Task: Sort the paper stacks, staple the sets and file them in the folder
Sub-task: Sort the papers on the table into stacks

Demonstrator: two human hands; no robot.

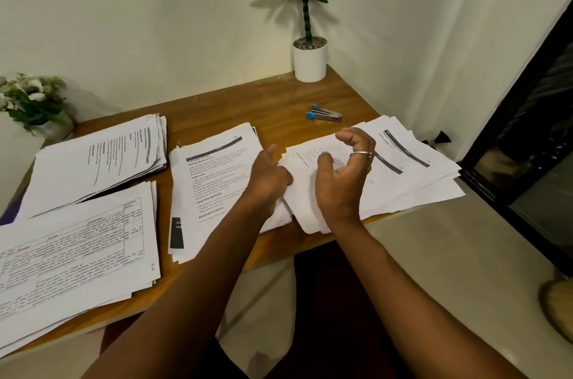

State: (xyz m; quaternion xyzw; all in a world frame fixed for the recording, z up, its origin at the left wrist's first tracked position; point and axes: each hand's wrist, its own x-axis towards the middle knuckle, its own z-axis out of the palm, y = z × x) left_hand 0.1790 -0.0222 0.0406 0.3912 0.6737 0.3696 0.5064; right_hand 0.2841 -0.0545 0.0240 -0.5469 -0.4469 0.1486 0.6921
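Observation:
A small set of printed sheets (302, 175) is held just above the wooden table (279, 99), between the middle stack and the right stack. My left hand (268, 178) grips the set's left edge. My right hand (344, 175), with a ring on one finger, curls over its right side, thumb on the page and fingers hooked at the top edge. A blue and metal stapler (325, 115) lies behind the hands, untouched. Paper stacks lie at the far left (102, 155), near left (71, 254), middle (214, 173) and right (415, 167).
A potted plant in a white pot (310, 60) stands in the table's back right corner. White flowers (34, 102) sit off the left end. A purple edge (14, 211) shows under the far left stack. The right stack overhangs the table's edge.

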